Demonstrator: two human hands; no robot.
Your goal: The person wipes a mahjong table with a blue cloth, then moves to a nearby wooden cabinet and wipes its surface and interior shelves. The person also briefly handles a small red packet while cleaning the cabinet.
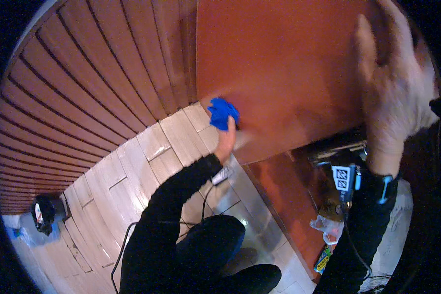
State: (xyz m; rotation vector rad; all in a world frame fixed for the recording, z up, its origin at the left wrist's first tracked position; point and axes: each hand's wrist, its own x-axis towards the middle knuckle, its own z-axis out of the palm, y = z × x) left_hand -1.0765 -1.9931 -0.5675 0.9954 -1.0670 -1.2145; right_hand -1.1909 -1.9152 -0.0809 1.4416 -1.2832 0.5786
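My left hand (pixel 225 142) is closed on a crumpled blue cloth (pixel 222 113). It holds the cloth at the lower left edge of a large smooth reddish-brown panel (pixel 279 73), which looks like a cabinet door. At the upper right is my right hand (pixel 397 88), slightly blurred, with its fingers stretched and apart beside the panel's right side. Nothing shows in it, though some fingertips fall near the dark rim of the picture. A small device with a black-and-white patterned tag (pixel 342 178) is by my right wrist.
A slatted brown wall (pixel 93 73) curves along the left. Pale tiles (pixel 152 152) cover the floor, where a cable (pixel 204 203) runs near my knees. A black-lined bin (pixel 45 214) stands far left. Right, a brown ledge (pixel 286 206) borders a clear plastic bag (pixel 330 229) and a green-yellow packet (pixel 322 259).
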